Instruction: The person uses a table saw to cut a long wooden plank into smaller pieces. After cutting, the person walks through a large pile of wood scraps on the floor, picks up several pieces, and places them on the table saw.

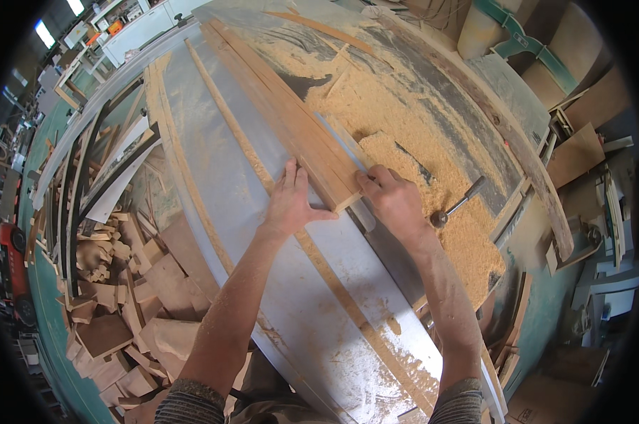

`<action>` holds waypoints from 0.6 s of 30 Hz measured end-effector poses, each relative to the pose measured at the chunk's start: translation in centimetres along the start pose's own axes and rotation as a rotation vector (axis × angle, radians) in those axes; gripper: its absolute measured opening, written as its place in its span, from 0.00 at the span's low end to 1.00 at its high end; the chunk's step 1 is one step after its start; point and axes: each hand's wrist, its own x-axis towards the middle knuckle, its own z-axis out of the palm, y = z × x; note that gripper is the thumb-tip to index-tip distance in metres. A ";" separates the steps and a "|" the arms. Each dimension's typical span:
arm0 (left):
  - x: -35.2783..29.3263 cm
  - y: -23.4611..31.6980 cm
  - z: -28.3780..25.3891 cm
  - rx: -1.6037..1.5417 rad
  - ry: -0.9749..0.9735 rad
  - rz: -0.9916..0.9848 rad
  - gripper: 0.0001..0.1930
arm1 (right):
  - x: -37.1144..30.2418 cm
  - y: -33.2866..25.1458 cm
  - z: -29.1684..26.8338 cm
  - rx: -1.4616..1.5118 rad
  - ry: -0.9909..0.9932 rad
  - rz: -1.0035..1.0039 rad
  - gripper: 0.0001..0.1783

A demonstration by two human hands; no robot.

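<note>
A long brown wooden board (291,127) lies lengthwise on the metal saw table (347,261), with narrow lines along its top; I cannot tell whether it is one piece or several strips. Along its left edge rest the fingers of my left hand (289,205), stretched forward, while the thumb points across below the board's near end. That hand is open and touches the board without wrapping round it. At the near right corner, my right hand (395,201) has its fingers bent and closed on the board's edge. Its fingertips are partly hidden.
Sawdust (397,148) is heaped right of the board, with a black-knobbed lever (457,203) beside it. A rough-edged plank (496,127) lies farther right. Wood offcuts (132,311) pile up below the table's left side. Black curved rails (75,205) stand at the left.
</note>
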 end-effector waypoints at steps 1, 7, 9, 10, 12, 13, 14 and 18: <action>-0.1 -0.1 0.0 0.004 0.006 0.003 0.65 | 0.0 -0.2 0.0 -0.003 -0.001 -0.001 0.17; 0.5 -0.9 -0.5 0.008 0.017 0.015 0.65 | 0.9 -0.2 0.5 0.054 -0.018 0.025 0.17; 0.7 -1.2 -0.5 0.010 0.024 0.023 0.65 | 1.1 -0.2 0.7 0.040 -0.025 0.023 0.17; 0.7 -1.3 -0.5 0.018 0.034 0.027 0.65 | 1.2 -0.3 0.8 0.034 -0.028 0.021 0.17; 0.7 -1.6 -0.3 0.029 0.046 0.031 0.65 | 1.4 -0.4 0.8 0.028 -0.025 0.016 0.18; 0.8 -1.8 -0.3 0.033 0.047 0.030 0.65 | 1.6 -0.4 0.9 0.027 -0.024 0.015 0.18; 1.0 -2.0 -0.3 0.037 0.048 0.029 0.65 | 1.7 -0.4 1.1 0.028 -0.024 0.015 0.18; 1.2 -2.8 -0.2 0.036 0.062 0.039 0.65 | 2.0 -0.6 1.6 0.028 -0.027 0.017 0.18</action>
